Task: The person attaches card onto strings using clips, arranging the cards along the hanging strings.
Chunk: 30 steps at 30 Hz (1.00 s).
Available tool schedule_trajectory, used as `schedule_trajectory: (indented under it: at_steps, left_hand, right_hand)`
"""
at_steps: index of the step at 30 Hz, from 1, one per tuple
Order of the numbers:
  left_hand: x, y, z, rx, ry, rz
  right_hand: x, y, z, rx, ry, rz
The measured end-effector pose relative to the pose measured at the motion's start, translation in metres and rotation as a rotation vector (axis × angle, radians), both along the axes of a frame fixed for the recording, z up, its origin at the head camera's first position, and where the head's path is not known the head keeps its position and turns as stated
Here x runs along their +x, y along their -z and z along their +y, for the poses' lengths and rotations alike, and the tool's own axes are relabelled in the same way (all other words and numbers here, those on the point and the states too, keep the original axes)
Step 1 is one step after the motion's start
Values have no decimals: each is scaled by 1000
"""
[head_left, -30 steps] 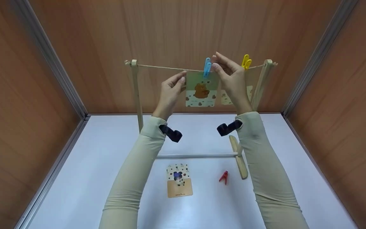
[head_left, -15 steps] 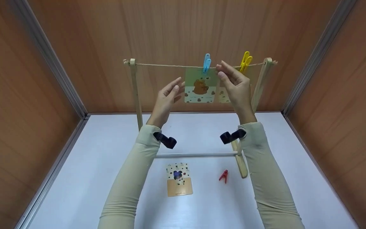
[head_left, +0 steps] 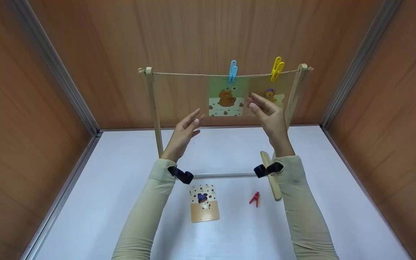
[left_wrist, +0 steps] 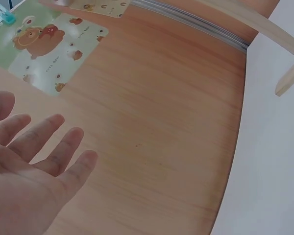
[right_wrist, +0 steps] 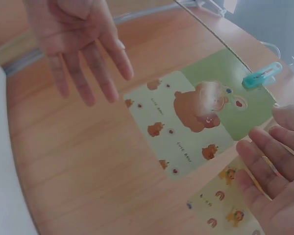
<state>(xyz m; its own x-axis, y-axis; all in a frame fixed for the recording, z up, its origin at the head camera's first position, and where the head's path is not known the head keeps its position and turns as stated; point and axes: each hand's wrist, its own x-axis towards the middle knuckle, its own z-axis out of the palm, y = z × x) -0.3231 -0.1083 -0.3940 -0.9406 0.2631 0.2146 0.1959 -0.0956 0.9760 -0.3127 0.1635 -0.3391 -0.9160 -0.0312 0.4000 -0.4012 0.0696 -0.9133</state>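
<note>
A green-and-white bear card [head_left: 226, 98] hangs from the string [head_left: 193, 74], held there by a blue clothespin [head_left: 233, 71]. To its right a yellow clothespin [head_left: 277, 69] holds a second card [head_left: 270, 94], partly hidden behind my right hand [head_left: 271, 117]. That hand is relaxed, fingers apart from both cards, with nothing in it. My left hand [head_left: 183, 135] is below and left of the bear card, fingers loosely extended and holding nothing. The left wrist view shows the left palm [left_wrist: 24, 181] turned up, away from the card.
On the white table [head_left: 121, 173] lie a card with a dark-capped figure [head_left: 204, 204] and a red clothespin [head_left: 255, 199]. The wooden stand's left post [head_left: 154, 108] and right post [head_left: 294, 90] carry the string. Wood-grain panels [head_left: 208, 36] enclose the table.
Both hands have drawn away from the bear card and come down; the left also moved left. The right hand has left the blue clothespin. The card stays hanging.
</note>
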Motion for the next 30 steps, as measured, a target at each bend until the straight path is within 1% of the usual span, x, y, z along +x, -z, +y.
schedule_trajectory:
  at_steps: [5, 12, 23, 28, 30]
  left_hand:
    - [3, 19, -6, -14, -2, -30]
    - [11, 53, -14, -51, -14, -100]
    - [21, 101, -24, -81, -3, -167]
    - [25, 122, -28, -121, -7, -214]
    - [27, 130, -29, -130, -13, -231]
  right_hand:
    - [5, 19, 6, 30, 11, -80]
    - [13, 50, 19, 49, 13, -203]
    - [28, 103, 35, -27, 25, -294]
    - [35, 126, 41, -28, 21, -352]
    - [38, 134, 43, -7, 21, -370]
